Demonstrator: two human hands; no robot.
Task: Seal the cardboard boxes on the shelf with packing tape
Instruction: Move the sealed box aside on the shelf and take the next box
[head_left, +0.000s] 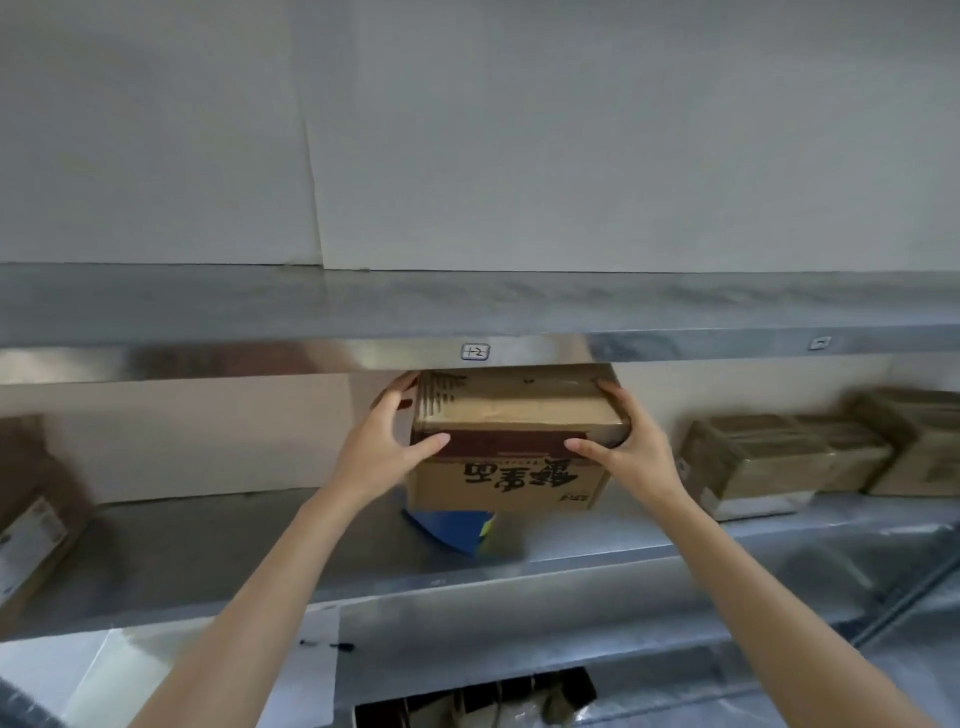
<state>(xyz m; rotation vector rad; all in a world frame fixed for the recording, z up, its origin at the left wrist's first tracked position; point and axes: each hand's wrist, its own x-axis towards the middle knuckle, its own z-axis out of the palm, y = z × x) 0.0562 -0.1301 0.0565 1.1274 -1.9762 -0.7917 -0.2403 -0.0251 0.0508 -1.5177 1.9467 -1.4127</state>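
Gripping the cardboard box (511, 415) from both sides, the two hands were recorded at the middle shelf (208, 561), a bare metal deck. The left hand (382, 441) held the box's left end, with its thumb across the near face by the dark red band and its fingers (400, 387) curled round the far left corner. The right hand (631, 441) held the right end likewise, thumb on the near face and fingers (613, 392) hooked over the top right edge. Both forearms reached up from the near bottom of the view.

The box was positioned centrally at the shelf, just under the front lip of the upper shelf (311, 312). Its top appeared closed; tape on it could not be confirmed. Black printed characters on its near face read upside down. A blue object (452, 530) showed directly under the box's near bottom edge. Whether the box rested on it, on the shelf, or was lifted clear could not be determined.

To the right, well apart from the held box, a tape-wrapped box (753, 462) stood on the same shelf, with another box (914, 441) beside it, farther right. A blurred box (31, 519) stood at the left edge. A small handwritten label (475, 352) was fixed to the upper shelf's front lip above the held box. A white sheet (317, 654) bearing black marks showed below the middle shelf's front edge.
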